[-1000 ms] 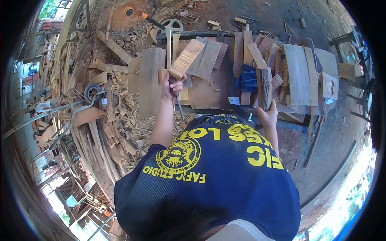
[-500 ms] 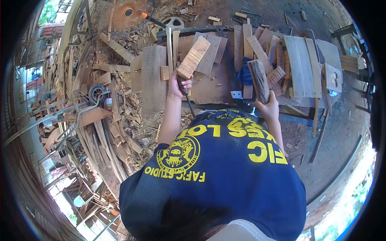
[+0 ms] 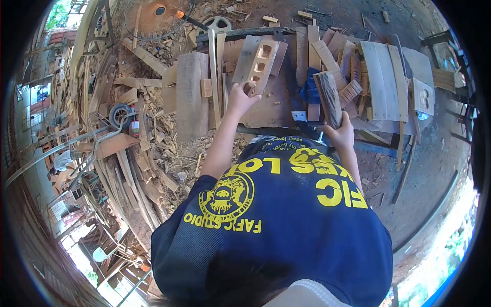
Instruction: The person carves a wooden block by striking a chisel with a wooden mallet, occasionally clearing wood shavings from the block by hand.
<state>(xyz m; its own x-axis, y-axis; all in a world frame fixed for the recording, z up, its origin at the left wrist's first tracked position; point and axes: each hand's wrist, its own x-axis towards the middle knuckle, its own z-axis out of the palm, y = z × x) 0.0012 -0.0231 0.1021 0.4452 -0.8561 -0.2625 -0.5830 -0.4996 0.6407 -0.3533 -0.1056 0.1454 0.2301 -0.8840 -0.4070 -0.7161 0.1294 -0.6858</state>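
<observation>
My left hand (image 3: pixel 244 98) is closed at the near end of a pale wooden block (image 3: pixel 259 70), above the bench. Square mortises show along the face turned toward me. A small dark brown part shows between the fingers, but what it belongs to is hidden. My right hand (image 3: pixel 339 134) grips the lower end of a thick wooden billet (image 3: pixel 328 97) with a dark, rough side, held tilted over the bench's near edge. Behind it lies a blue cloth (image 3: pixel 310 88).
The low workbench (image 3: pixel 266 115) carries loose boards and several slotted wood strips (image 3: pixel 327 59). A wide plank (image 3: pixel 192 97) lies at its left. Wood scraps (image 3: pixel 169 123) litter the ground. Farther left is a small wheel (image 3: pixel 121 116); a fan-like spoked wheel (image 3: pixel 217 23) lies beyond the bench.
My left hand has moved slightly right and up and turned the block, bringing its mortised face into view. The dark-handled metal rod under that hand no longer shows. My right hand has barely moved.
</observation>
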